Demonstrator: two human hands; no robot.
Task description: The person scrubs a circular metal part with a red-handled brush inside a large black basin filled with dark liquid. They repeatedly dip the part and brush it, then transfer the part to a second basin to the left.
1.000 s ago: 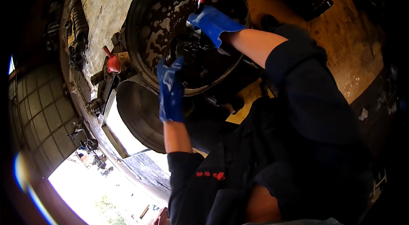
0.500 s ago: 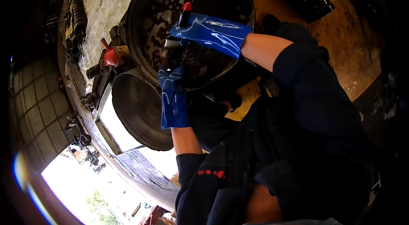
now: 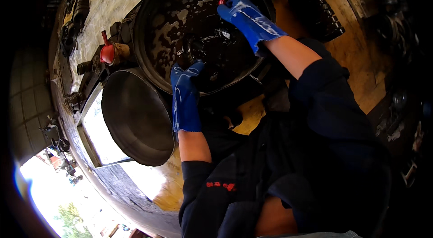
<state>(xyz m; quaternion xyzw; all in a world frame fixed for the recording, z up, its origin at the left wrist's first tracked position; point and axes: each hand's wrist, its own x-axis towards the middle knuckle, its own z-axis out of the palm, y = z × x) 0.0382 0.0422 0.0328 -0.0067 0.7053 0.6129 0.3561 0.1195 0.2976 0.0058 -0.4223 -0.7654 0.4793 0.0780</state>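
Both my hands wear blue rubber gloves and work over a wide, round black basin (image 3: 143, 53) holding dark liquid with patches of foam. My right hand (image 3: 246, 17) is closed around a brush with a red-tipped handle (image 3: 221, 2); a shiny metal band (image 3: 224, 34) shows below the glove. At the basin's near side, my left hand (image 3: 185, 82) has its fingers closed on a dark, wet, rounded part (image 3: 195, 48). Its exact kind is lost in the dark liquid.
A deep, dark round tub (image 3: 135, 121) stands at the near left of the basin. Beyond it sits a red funnel-shaped object (image 3: 107, 53). Ribbed black cylindrical parts (image 3: 315, 12) lie at the far right, and coil-like metal parts (image 3: 81, 6) at the far left.
My right hand has moved right and away from the left hand, carrying the brush across the basin. My left hand stays near the same spot. The whole view has shifted slightly.
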